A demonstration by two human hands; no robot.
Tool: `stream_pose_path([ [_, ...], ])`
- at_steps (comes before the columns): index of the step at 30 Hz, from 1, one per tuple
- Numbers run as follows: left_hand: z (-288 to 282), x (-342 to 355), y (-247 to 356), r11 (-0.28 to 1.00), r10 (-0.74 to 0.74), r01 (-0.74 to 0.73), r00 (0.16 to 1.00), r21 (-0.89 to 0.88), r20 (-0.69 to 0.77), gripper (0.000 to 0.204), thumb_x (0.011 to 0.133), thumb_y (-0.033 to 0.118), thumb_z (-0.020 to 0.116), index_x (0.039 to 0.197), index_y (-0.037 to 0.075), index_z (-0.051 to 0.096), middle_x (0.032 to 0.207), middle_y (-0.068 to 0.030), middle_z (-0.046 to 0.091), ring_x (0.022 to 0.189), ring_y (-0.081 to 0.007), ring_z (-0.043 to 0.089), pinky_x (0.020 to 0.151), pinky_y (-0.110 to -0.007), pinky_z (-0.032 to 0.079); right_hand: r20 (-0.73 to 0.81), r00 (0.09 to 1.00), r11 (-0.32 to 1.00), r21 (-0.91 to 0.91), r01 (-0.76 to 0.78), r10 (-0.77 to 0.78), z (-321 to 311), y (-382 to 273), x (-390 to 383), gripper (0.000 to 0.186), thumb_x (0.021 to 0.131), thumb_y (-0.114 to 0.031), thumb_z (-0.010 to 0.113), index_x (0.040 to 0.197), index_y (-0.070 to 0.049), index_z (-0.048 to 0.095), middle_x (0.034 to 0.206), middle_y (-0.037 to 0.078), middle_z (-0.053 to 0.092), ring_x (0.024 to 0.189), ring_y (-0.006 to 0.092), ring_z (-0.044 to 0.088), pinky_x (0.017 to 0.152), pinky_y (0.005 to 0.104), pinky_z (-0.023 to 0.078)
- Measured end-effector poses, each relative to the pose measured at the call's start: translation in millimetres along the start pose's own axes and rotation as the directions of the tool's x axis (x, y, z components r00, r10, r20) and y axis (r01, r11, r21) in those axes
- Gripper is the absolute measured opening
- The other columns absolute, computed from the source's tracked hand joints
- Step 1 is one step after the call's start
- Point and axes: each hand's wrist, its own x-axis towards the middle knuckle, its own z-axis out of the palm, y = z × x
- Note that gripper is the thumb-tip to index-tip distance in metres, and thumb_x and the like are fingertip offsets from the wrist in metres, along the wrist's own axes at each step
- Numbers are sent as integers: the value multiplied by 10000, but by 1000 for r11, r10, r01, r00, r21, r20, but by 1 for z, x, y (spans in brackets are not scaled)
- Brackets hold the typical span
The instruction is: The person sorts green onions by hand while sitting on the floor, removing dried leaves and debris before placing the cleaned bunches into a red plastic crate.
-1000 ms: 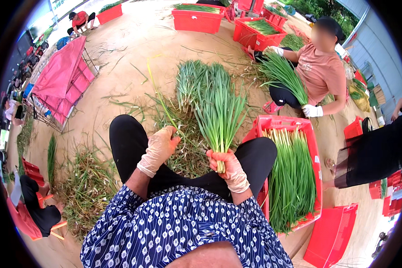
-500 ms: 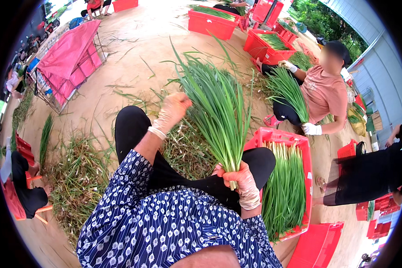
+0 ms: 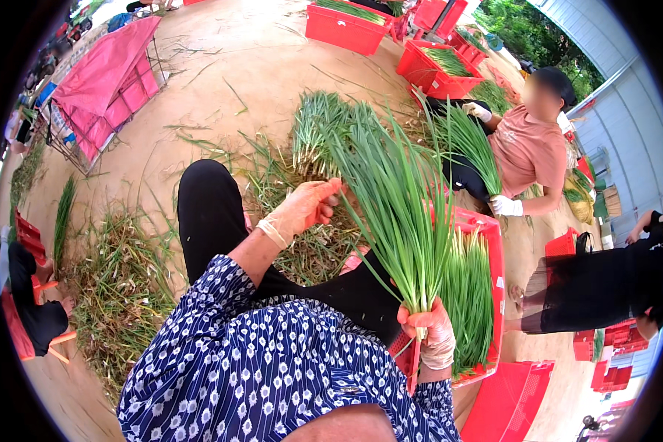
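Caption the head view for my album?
Gloved right hand grips a bunch of green stalks near a red crate.

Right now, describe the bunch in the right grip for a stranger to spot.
Find the full red crate at the person's right. Overlapping its left side in view, the right grip holds a chive-like bunch by its base. Unlike the co-worker's bunch, a translucent glove holds it.

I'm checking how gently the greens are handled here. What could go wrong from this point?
The right hand in a thin pale glove grips the bunch of long green leafy stalks only near the base, so some stalks might slip out. The bunch's leaves fan out loosely beside the rectangular red plastic crate and could catch on its rim.
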Motion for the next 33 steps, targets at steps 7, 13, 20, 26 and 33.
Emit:
stream_pose_path([
  [7,17,12,-33,998,-58,58,995,0,-83,201,1006,189,598,1070,5,648,846,-47,630,565,-122,531,492,-274,454,-123,992,999,-19,33,-35,-26,22,-43,673,637,-43,759,1265,93,562,745,145,660,455,159,528,413,255,400],
  [13,24,10,-56,921,-65,59,998,384,1,186,1014,158,542,982,17,659,774,-16,611,596,-128,531,540,-293,450,-211,977,999,33,1,6,-24,39,-57,456,651,-31,740,1082,65,629,750,128,670,469,145,548,406,256,434],
  [20,-37,23,-60,-18,507,-162,849,987,149,140,926,122,569,1008,68,669,911,-191,710,816,-381,672,773,-421,538,-241,970,999,9,46,-43,-21,42,-55,371,676,-26,726,1033,28,642,711,130,654,459,125,522,377,230,376],
  [26,-21,-4,-12,-296,573,118,816,948,77,298,739,200,822,990,85,708,1081,-118,620,1060,-366,580,869,-460,493,-239,971,999,44,24,-13,-30,53,-54,408,663,-34,734,1057,16,641,757,139,666,485,130,541,428,235,405],
  [33,71,-39,-55,-359,210,-641,652,678,728,315,677,239,819,967,152,730,1023,-72,597,1086,-315,534,968,-454,425,-145,989,996,93,12,2,-27,48,-44,560,659,-8,747,1196,-27,590,796,167,674,466,159,541,420,251,402],
])
